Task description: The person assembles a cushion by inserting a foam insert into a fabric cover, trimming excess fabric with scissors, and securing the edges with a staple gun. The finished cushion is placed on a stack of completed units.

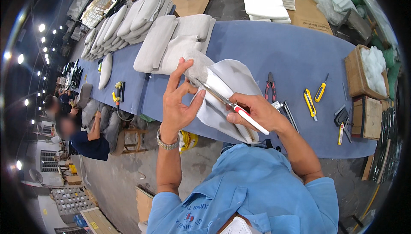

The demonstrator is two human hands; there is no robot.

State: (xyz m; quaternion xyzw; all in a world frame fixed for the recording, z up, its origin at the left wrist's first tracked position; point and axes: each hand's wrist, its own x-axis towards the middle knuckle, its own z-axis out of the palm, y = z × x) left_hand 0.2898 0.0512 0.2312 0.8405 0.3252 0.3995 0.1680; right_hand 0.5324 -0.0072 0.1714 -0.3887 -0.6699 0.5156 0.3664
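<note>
Along the near side of the blue tabletop [308, 54], the person's right hand [259, 113] has its grip closed around a red-and-white-handled metal tool [251, 119], whose tip meets the grey-and-white padded piece [233, 75]. The left hand [179, 107] is at that piece's left end; whether its grip pinches it cannot be told. Grey cushions [184, 41] lie farther left, red-handled pliers [270, 87] right.

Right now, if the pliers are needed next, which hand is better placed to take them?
Probably the right hand: it is nearer the pliers, though it would first have to put down the red-and-white-handled tool. The left hand is farther away, across the pale fabric.
</note>
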